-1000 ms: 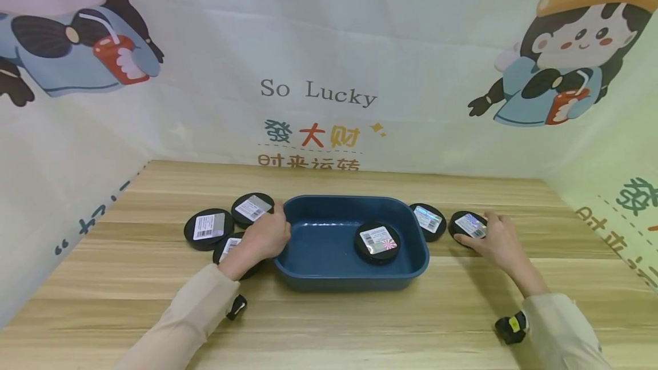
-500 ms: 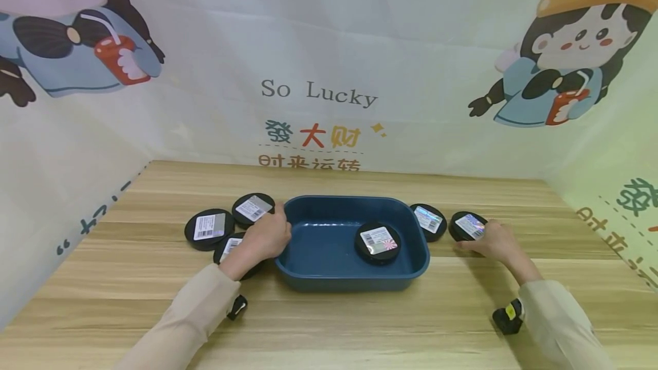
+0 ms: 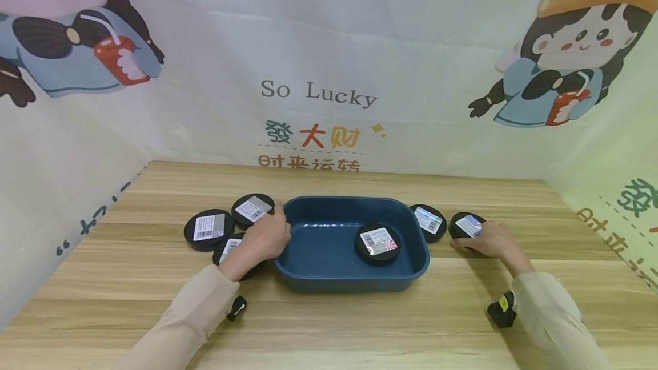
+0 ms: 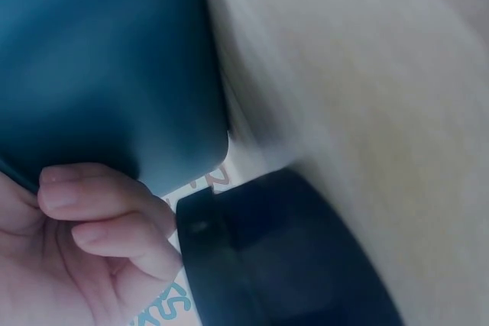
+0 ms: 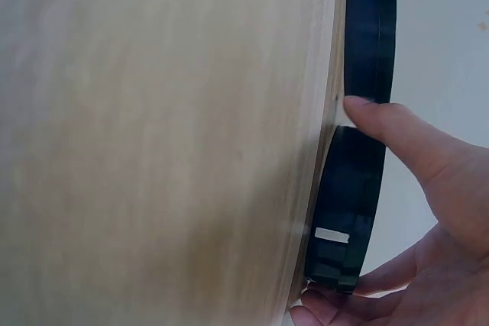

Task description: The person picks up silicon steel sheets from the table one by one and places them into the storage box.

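Observation:
My left hand grips the left rim of a deep blue plastic basin, its fingers curled against the outer wall in the left wrist view. Inside the basin, towards its right end, lies a round flat black case with a white label. My right hand holds another round black case by its sides, low at the wooden table. In the right wrist view the thumb is at one end of that case and the curled fingers are at the other.
Left of the basin lie three similar black cases, one farthest left, one behind and one partly under my left forearm. Another case sits close against the basin's right side. A printed cloth stands behind the table.
My right wrist and forearm have swung slightly to the left, and the hand now sits lower around the case. The left hand, basin and other cases stay where they were.

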`<state>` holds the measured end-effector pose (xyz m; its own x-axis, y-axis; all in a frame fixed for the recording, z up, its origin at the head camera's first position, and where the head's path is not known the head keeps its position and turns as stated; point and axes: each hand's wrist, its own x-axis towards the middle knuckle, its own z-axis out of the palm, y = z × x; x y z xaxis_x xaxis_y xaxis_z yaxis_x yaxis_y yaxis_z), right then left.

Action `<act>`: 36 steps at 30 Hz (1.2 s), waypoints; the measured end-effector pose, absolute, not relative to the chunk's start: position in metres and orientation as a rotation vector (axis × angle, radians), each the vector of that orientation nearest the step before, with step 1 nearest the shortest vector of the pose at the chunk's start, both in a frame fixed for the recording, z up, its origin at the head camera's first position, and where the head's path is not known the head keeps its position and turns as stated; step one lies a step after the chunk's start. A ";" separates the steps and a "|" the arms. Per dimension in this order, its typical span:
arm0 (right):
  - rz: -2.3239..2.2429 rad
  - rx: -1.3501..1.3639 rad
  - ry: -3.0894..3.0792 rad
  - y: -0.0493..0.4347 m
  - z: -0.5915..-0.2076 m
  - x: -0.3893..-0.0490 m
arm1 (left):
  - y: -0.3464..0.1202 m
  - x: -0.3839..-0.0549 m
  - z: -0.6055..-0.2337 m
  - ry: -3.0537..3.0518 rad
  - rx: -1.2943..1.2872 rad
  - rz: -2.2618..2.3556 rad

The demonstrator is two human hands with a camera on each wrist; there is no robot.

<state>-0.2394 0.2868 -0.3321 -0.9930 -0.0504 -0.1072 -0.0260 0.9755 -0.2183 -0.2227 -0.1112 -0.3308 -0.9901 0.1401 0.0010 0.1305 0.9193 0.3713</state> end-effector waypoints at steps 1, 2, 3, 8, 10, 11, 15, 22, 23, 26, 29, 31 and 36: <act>-0.316 -0.063 3.014 0.286 -0.332 -0.240 | -0.111 -0.222 -0.331 3.053 0.218 0.587; -0.306 -0.067 3.018 0.286 -0.332 -0.240 | -0.111 -0.222 -0.331 3.053 0.218 0.586; -0.299 -0.065 3.018 0.286 -0.333 -0.240 | -0.112 -0.222 -0.331 3.053 0.218 0.586; -0.290 -0.043 3.018 0.285 -0.334 -0.242 | -0.112 -0.222 -0.332 3.051 0.212 0.588; -0.297 -0.033 3.017 0.284 -0.334 -0.242 | -0.112 -0.222 -0.332 3.052 0.212 0.586; -0.300 -0.027 3.018 0.284 -0.334 -0.242 | -0.112 -0.222 -0.332 3.052 0.212 0.586; -0.307 -0.014 3.030 0.286 -0.335 -0.244 | -0.111 -0.222 -0.332 3.055 0.218 0.586; -0.326 -0.006 3.053 0.288 -0.337 -0.243 | -0.112 -0.223 -0.332 3.051 0.216 0.589; -0.336 -0.006 3.056 0.288 -0.338 -0.242 | -0.112 -0.223 -0.332 3.049 0.216 0.590; -0.378 0.005 3.060 0.289 -0.337 -0.241 | -0.112 -0.223 -0.332 3.046 0.218 0.590; -0.453 0.023 3.069 0.288 -0.337 -0.239 | -0.112 -0.223 -0.332 3.046 0.221 0.589; -0.510 0.042 3.079 0.288 -0.336 -0.237 | -0.112 -0.223 -0.332 3.047 0.225 0.587; -0.635 0.090 3.102 0.286 -0.337 -0.234 | -0.112 -0.224 -0.332 3.046 0.227 0.585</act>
<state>-0.2339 0.2858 -0.3368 -0.9980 0.0609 0.0141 0.0504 0.9180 -0.3933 -0.2235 -0.1123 -0.3323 -0.9889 0.1486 -0.0034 0.1367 0.9186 0.3709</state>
